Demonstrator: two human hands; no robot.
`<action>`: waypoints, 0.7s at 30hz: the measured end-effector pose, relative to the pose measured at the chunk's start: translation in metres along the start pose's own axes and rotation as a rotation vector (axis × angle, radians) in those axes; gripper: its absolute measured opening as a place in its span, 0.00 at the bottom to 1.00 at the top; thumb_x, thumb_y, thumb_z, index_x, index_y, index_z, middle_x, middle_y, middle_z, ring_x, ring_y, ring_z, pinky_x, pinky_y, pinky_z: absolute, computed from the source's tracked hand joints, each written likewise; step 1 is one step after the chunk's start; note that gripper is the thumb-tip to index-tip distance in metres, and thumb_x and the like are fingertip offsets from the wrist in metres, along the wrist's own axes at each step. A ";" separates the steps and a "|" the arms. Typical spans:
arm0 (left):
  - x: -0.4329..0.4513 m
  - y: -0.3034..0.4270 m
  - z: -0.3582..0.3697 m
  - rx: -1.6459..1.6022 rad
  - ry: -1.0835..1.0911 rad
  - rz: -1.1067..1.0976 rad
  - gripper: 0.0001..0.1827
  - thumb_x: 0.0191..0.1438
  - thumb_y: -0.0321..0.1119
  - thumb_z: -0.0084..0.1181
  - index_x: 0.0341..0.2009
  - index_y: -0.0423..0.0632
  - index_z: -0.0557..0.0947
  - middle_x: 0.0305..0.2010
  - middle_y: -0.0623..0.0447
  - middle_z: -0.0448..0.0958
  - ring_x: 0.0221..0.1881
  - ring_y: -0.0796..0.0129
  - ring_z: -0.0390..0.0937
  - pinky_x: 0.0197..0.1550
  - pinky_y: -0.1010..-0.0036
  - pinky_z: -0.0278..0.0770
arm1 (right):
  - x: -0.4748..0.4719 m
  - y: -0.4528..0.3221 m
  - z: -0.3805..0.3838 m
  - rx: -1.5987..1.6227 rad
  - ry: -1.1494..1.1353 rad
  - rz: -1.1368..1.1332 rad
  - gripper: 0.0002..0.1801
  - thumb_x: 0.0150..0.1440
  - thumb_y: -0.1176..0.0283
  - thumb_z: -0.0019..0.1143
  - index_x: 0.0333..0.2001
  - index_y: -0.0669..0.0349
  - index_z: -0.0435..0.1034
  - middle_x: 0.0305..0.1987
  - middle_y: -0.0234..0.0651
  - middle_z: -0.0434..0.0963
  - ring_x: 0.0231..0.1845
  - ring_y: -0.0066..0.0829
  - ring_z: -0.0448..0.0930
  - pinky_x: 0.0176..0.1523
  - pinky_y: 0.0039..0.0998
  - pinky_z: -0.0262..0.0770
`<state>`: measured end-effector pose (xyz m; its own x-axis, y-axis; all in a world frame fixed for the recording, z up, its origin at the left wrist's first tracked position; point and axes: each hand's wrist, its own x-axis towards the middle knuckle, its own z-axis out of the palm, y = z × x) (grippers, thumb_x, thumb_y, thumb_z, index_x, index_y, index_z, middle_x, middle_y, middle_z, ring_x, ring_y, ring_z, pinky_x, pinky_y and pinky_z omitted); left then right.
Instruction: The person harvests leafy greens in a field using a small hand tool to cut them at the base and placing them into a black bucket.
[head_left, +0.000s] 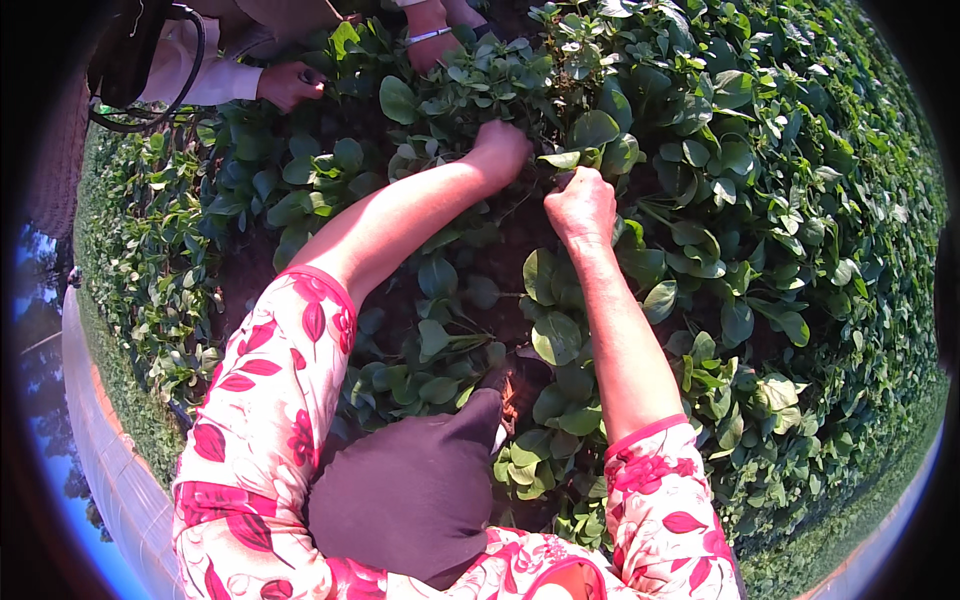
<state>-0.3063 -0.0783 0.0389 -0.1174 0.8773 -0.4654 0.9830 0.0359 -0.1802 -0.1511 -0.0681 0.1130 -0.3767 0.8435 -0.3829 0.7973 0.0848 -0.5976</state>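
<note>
My left hand (504, 152) is curled with its fingers down among low weeds (487, 79). Its fingertips are hidden, so what they grip does not show. A short way to the right, my right hand (585, 204) is closed at the base of a broad-leaved green plant (596, 129). Leaves stick out just above its knuckles, and something dark shows by the bent fingers. Between my forearms, dark soil (517, 244) shows through more broad-leaved greens (555, 337).
Across from me, another person's hand (291, 84) hovers over the leaves. Another hand (433, 51), with a band at the wrist, reaches into the weeds near my left hand. My shoe (517, 390) stands among plants. Dense foliage (825, 225) spreads right; plastic-covered tunnels (112, 480) lie far left.
</note>
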 end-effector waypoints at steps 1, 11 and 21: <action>-0.003 -0.002 0.002 -0.030 0.032 0.007 0.10 0.45 0.33 0.56 0.35 0.54 0.84 0.37 0.54 0.81 0.41 0.62 0.79 0.36 0.67 0.78 | 0.006 0.008 0.009 -0.055 0.010 -0.056 0.09 0.43 0.74 0.50 0.28 0.66 0.74 0.32 0.55 0.77 0.37 0.52 0.78 0.43 0.42 0.76; -0.058 -0.018 0.037 -0.092 0.202 -0.047 0.13 0.38 0.30 0.58 0.33 0.50 0.81 0.36 0.48 0.78 0.36 0.56 0.79 0.32 0.63 0.77 | -0.057 0.027 0.014 -0.074 0.035 -0.227 0.08 0.42 0.77 0.54 0.30 0.57 0.74 0.27 0.38 0.80 0.32 0.39 0.81 0.37 0.35 0.76; -0.057 -0.030 0.022 -0.125 0.029 -0.015 0.12 0.40 0.32 0.58 0.34 0.50 0.81 0.38 0.50 0.79 0.39 0.58 0.79 0.35 0.64 0.77 | -0.029 0.013 0.046 -0.108 0.013 -0.175 0.06 0.44 0.74 0.53 0.28 0.60 0.75 0.28 0.47 0.78 0.33 0.46 0.80 0.40 0.40 0.76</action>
<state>-0.3321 -0.1394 0.0518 -0.1303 0.8898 -0.4375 0.9912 0.1071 -0.0773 -0.1510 -0.1157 0.0839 -0.5085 0.8175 -0.2704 0.7662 0.2863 -0.5753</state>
